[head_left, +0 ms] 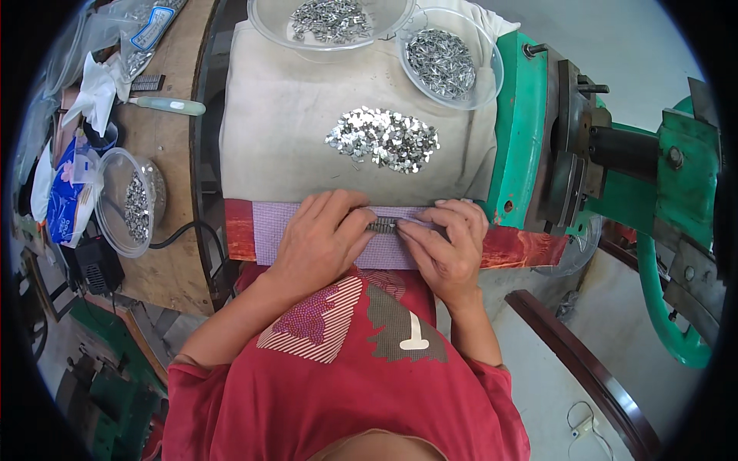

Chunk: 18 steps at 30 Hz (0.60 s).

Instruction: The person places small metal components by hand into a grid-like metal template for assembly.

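A short dark strip with a ribbed, toothed look (382, 225) lies between my two hands over a lilac checked cloth (269, 223). My left hand (317, 234) has its thumb and index finger pressed at the strip's left end, the other fingers curled. At the right end, the thumb and index finger of my right hand (448, 244) are closed in a pinch, touching the strip. Any tiny piece in that pinch is hidden by the fingertips. Just beyond the hands, a heap of small shiny metal flakes (384, 138) is spread on a beige cloth (269, 138).
Two clear tubs (492, 73) (269, 31) of small metal parts stand at the back. A green machine (516, 131) borders the right side. On the wooden table (181, 230) at left are another clear tub (108, 207) and a pale-handled tool (173, 105).
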Each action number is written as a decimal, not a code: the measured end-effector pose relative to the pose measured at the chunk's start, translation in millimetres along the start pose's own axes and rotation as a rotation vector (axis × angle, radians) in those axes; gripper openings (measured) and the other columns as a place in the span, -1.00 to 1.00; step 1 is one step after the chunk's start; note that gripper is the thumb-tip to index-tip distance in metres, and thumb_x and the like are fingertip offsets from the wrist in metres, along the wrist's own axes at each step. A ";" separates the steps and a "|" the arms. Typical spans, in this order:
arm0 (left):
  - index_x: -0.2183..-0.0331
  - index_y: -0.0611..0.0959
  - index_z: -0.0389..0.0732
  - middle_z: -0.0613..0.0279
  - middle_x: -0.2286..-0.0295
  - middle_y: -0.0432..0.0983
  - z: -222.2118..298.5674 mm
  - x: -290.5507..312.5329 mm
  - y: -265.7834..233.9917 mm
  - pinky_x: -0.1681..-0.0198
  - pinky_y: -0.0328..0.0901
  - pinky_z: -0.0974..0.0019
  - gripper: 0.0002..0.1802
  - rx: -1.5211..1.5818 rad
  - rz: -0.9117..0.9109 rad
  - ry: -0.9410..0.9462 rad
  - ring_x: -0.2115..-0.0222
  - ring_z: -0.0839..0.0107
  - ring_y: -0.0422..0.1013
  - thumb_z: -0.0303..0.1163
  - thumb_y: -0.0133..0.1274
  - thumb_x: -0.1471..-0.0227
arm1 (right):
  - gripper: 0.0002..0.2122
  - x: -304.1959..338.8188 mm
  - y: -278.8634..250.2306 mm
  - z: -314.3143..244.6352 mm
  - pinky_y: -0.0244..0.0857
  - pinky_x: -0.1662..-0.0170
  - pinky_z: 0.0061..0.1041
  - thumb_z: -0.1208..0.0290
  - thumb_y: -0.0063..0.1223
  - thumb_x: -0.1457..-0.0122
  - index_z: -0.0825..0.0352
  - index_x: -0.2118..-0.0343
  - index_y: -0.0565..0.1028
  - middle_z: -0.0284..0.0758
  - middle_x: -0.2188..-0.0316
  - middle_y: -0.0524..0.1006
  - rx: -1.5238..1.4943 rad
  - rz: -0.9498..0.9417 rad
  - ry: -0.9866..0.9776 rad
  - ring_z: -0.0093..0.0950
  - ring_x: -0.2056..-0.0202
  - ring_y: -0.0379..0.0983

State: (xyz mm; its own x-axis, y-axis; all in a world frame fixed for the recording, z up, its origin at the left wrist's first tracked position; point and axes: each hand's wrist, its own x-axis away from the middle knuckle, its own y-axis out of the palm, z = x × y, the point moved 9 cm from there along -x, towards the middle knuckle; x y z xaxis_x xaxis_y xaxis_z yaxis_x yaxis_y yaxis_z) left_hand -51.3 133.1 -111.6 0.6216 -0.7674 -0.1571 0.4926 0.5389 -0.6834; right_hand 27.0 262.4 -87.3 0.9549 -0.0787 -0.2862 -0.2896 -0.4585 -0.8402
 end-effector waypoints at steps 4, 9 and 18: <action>0.33 0.60 -0.20 0.19 0.23 0.48 2.5 3.1 -3.9 0.16 0.31 0.16 -0.79 -0.016 0.006 0.027 0.23 0.18 0.45 -0.44 0.23 0.10 | -0.81 2.9 0.7 -5.1 0.17 -0.12 -0.12 0.41 0.35 0.06 0.09 0.33 0.65 -0.46 0.20 0.53 0.027 -0.011 0.002 -0.34 0.04 0.40; 0.37 0.63 -0.23 0.16 0.27 0.52 4.2 -0.7 -8.1 0.25 0.34 0.16 -0.78 -0.003 0.037 0.056 0.29 0.16 0.47 -0.52 0.29 0.18 | -0.85 -7.9 10.1 -11.8 0.15 -0.15 -0.11 0.40 0.33 0.02 0.15 0.35 0.61 -0.44 0.18 0.53 0.088 -0.078 -0.003 -0.32 -0.01 0.37; 0.38 0.62 -0.23 0.17 0.27 0.53 2.5 1.5 -11.9 0.24 0.35 0.15 -0.80 0.005 0.047 0.052 0.29 0.15 0.47 -0.54 0.26 0.16 | -0.83 -9.8 5.6 -6.8 0.12 -0.15 -0.13 0.46 0.35 0.06 0.19 0.36 0.63 -0.42 0.19 0.55 0.016 -0.111 0.062 -0.27 -0.02 0.36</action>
State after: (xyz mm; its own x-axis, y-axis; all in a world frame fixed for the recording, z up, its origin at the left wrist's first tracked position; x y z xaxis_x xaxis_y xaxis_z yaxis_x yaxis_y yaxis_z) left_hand -54.7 126.4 -101.9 0.6117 -0.7581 -0.2262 0.4662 0.5764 -0.6711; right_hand 16.4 254.6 -86.1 0.9832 -0.0834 -0.1627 -0.1828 -0.4537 -0.8722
